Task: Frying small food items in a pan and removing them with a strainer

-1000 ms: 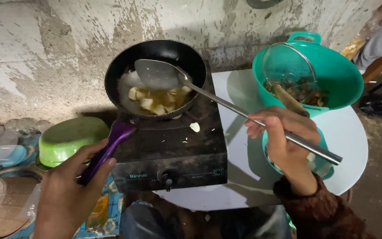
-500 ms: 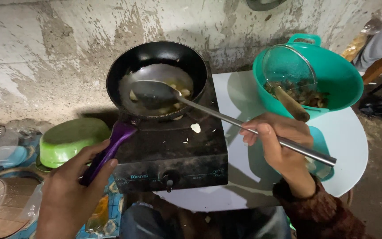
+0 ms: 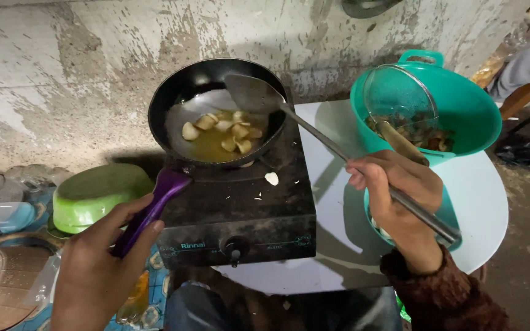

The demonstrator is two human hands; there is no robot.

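The left hand (image 3: 102,263) is clenched on the purple handle (image 3: 151,211) of the black pan (image 3: 216,113), which now sits tilted toward it on the black stove (image 3: 240,214), so oil and pale pieces (image 3: 225,132) pool at the near side. Up and away from the right hand (image 3: 394,196), which grips the long metal spatula (image 3: 338,144), the blade has lifted clear of the food since half a second ago, leaving the pieces exposed again. Behind that hand, the teal bowl (image 3: 467,110) with its strainer rests on the worktop (image 3: 486,202).
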